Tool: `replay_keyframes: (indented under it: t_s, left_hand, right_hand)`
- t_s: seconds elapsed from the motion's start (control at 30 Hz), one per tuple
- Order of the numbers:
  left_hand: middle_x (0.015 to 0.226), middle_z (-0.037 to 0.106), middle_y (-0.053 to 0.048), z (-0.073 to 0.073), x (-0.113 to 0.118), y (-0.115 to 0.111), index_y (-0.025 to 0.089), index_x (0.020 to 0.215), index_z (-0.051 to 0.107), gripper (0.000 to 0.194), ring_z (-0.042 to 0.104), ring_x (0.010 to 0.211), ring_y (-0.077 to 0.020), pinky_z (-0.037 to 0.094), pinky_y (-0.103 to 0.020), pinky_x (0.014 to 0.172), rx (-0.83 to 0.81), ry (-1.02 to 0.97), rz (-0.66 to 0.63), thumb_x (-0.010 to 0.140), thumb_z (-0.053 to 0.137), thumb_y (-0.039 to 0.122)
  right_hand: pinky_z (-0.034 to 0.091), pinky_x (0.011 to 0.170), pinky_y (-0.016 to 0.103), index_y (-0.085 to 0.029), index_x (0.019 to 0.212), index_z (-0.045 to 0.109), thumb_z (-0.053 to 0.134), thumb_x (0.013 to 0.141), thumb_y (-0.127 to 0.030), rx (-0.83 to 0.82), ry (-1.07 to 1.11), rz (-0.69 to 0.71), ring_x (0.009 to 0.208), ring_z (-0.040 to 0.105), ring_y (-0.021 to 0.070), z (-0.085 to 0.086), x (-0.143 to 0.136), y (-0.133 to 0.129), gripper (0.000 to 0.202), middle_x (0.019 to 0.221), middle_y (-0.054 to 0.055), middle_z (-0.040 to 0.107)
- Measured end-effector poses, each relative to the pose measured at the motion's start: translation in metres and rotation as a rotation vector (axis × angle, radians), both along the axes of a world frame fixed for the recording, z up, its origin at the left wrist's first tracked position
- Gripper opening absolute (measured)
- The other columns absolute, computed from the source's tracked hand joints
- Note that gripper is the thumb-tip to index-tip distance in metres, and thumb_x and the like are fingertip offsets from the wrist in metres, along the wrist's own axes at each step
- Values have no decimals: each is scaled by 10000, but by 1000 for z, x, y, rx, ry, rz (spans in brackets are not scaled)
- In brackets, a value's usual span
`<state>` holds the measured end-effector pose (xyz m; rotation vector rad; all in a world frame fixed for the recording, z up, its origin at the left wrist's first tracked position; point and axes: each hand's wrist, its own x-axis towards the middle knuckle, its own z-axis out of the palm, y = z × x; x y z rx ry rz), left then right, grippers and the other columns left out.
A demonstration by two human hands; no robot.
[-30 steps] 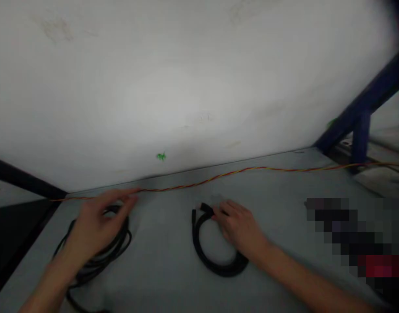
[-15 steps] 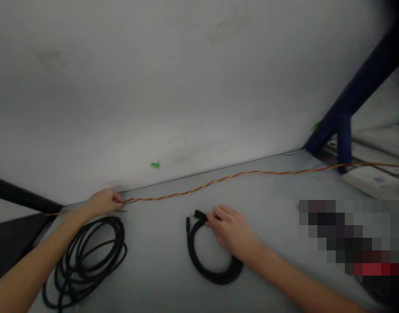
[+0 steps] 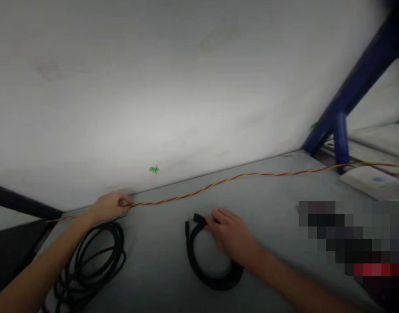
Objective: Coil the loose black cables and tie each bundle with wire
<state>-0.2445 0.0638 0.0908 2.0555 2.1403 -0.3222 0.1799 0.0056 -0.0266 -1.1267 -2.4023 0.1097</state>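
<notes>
"Wire (image 3: 213, 185): your nearer hand?"
"Left hand (image 3: 109, 206), fingers pinching it; long axis runs rightward across the tabletop (image 3: 160, 261). Your right hand (image 3: 231, 234), fingers closed, grasps the black cable coil (image 3: 220, 283), on the wire's near side."

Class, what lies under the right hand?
A black cable coil extends from under the right hand, lying on the grey surface; anything directly beneath the palm is covered.
</notes>
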Motion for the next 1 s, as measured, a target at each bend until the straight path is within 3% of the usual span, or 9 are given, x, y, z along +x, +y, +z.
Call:
replay_keyframes:
  t_s: [0.17, 0.5, 0.67, 0.77, 0.9, 1.0]
  left_hand:
    - [914, 783, -37, -11, 11, 9, 280, 973, 825, 291, 706, 882, -261, 487, -315, 817, -38, 91, -58, 785, 630, 385]
    - [1065, 813, -52, -7, 7, 6, 278, 1106, 817, 402, 734, 996, -302, 503, -347, 845, -73, 100, -28, 821, 582, 437]
    - [932, 811, -30, -10, 9, 9, 251, 926, 817, 307, 729, 909, -271, 494, -310, 792, -78, 71, 0, 714, 641, 385]
    - [829, 780, -24, -3, 16, 11, 226, 868, 793, 276, 715, 827, -254, 477, -301, 733, -52, 51, 19, 680, 660, 380]
    - [809, 738, -8, 17, 59, 2, 220, 865, 737, 245, 682, 777, -211, 489, -286, 721, 59, -65, -14, 747, 597, 382]
    - [922, 755, -29, 23, 123, -21, 229, 775, 687, 115, 689, 901, -226, 522, -310, 842, 240, -349, -268, 717, 607, 290]
  right_hand:
    - [415, 691, 331, -180, 935, 742, 769, 909, -139, 18, 9, -1, 834, 604, 211, 1, 0, 1, 55, 871, 45, 679]
    - [436, 700, 337, -188, 916, 737, 787, 894, -158, 12, 22, -18, 838, 614, 214, 2, -2, 1, 63, 867, 35, 679]
    - [425, 689, 334, -188, 921, 740, 796, 882, -148, 24, 28, -21, 826, 610, 212, 1, -1, 2, 79, 850, 34, 673]
    - [424, 695, 331, -193, 909, 730, 783, 896, -152, 10, 36, -33, 824, 606, 205, -1, -2, 2, 68, 850, 28, 668]
    - [436, 710, 334, -197, 926, 725, 770, 910, -177, 0, 24, -47, 837, 605, 212, 0, -2, -1, 52, 856, 33, 662]
    - [459, 746, 345, -181, 1005, 723, 717, 923, -148, 18, -2, -61, 867, 600, 231, 2, 0, -6, 88, 901, 64, 667]
